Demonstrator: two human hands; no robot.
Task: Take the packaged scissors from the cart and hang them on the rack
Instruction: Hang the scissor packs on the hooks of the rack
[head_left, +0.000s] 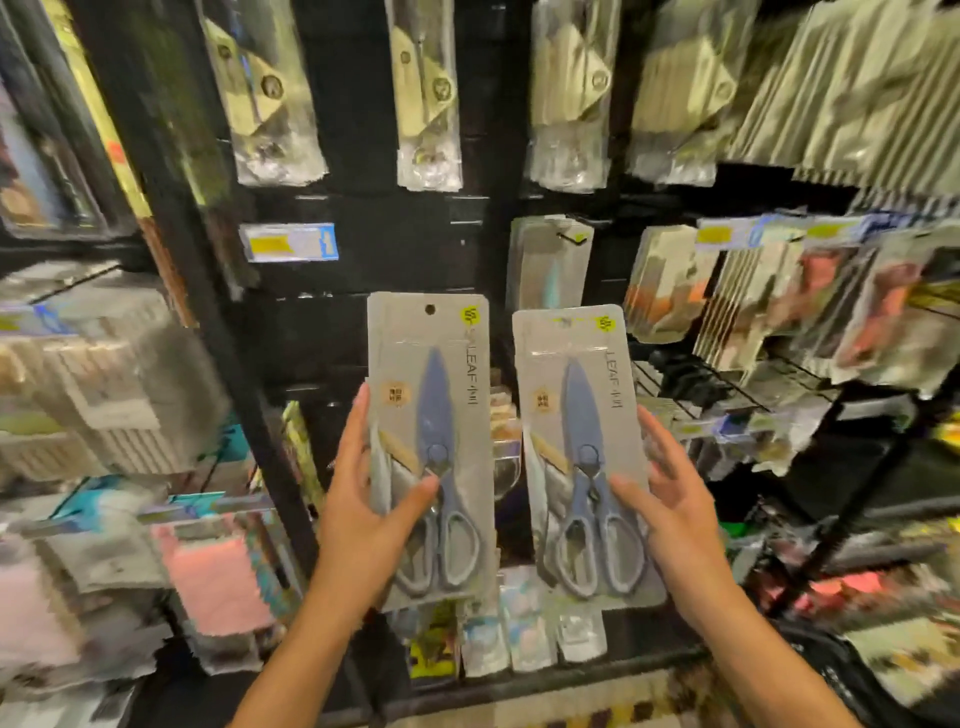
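Before the rack (415, 249), each hand's grip holds one scissors pack: left hand (363, 499), right hand (670, 504).

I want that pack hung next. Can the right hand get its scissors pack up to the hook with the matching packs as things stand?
Probably yes. The right hand holds its scissors pack just below the hook, with nothing between them.

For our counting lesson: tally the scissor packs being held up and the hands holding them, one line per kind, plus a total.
Held scissor packs: 2, left pack and right pack
Hands: 2, left hand and right hand
Total: 4
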